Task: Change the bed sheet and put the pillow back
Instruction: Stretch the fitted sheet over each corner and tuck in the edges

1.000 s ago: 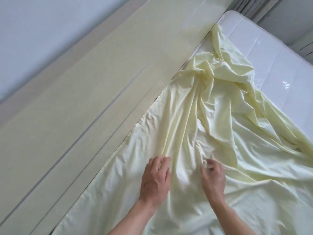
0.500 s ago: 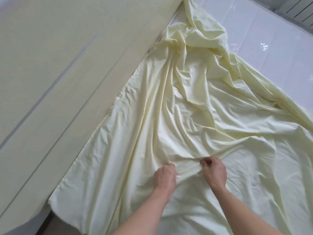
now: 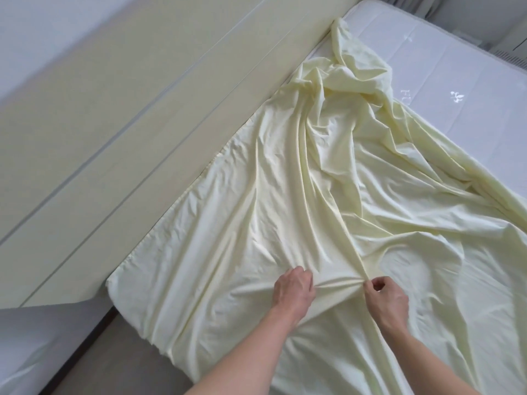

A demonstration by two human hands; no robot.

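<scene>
Grip: sheet (image 3: pixel 285 212) is pinched by left hand (image 3: pixel 293 292) and right hand (image 3: pixel 385 303).
Risk: tugged now, the bunch by the headboard (image 3: pixel 142 115) is dragged off the mattress (image 3: pixel 456 67).

Bright, soft daylight; the white mattress (image 3: pixel 445 61) is nearly blown out, shadows are faint, and wide-angle edges bend.

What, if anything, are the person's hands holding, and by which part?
Both the left hand and right hand pinch the pale yellow bed sheet at a bunched fold in its middle area, not at an edge or corner.
</scene>
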